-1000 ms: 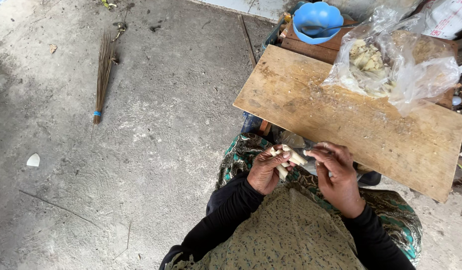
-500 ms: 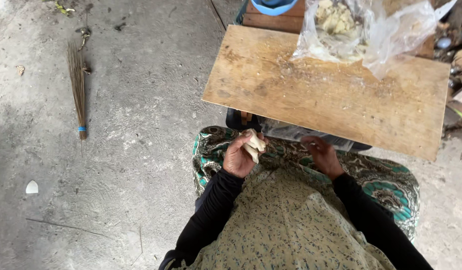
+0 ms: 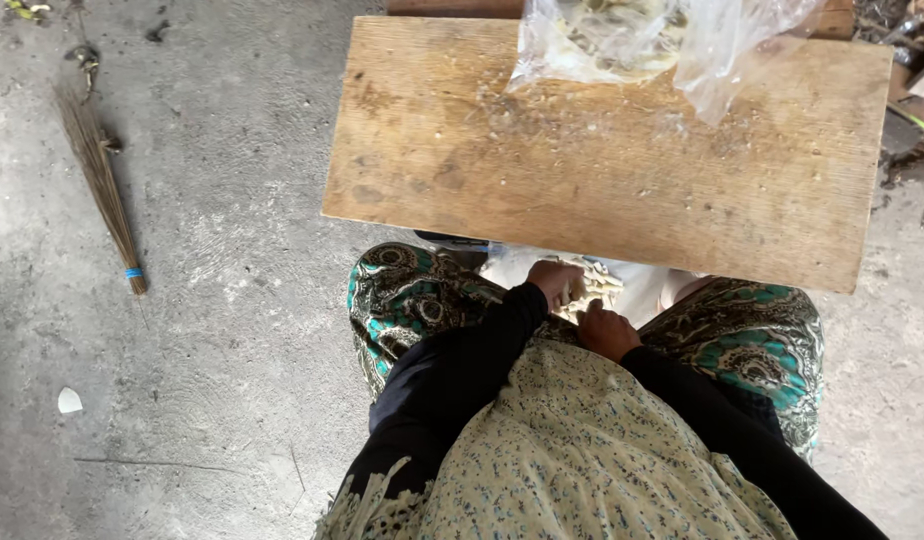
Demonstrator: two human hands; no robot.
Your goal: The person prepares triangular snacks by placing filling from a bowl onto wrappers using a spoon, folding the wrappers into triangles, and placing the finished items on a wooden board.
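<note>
While seated, hands (image 3: 582, 305) on pale clump (image 3: 594, 283)

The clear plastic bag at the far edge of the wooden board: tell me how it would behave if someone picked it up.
The clear plastic bag looks thin and crumpled, so it would probably go floppy and sag around its pale lumpy contents. Those fill only part of it, so it seems fairly light. Its mouth appears loose, so pieces might spill onto the wooden board if it is lifted by the wrong end.

Wood board (image 3: 602, 190) w/ clear plastic bag (image 3: 662, 40) on top; broom (image 3: 102, 180) on concrete floor (image 3: 232, 380).
</note>
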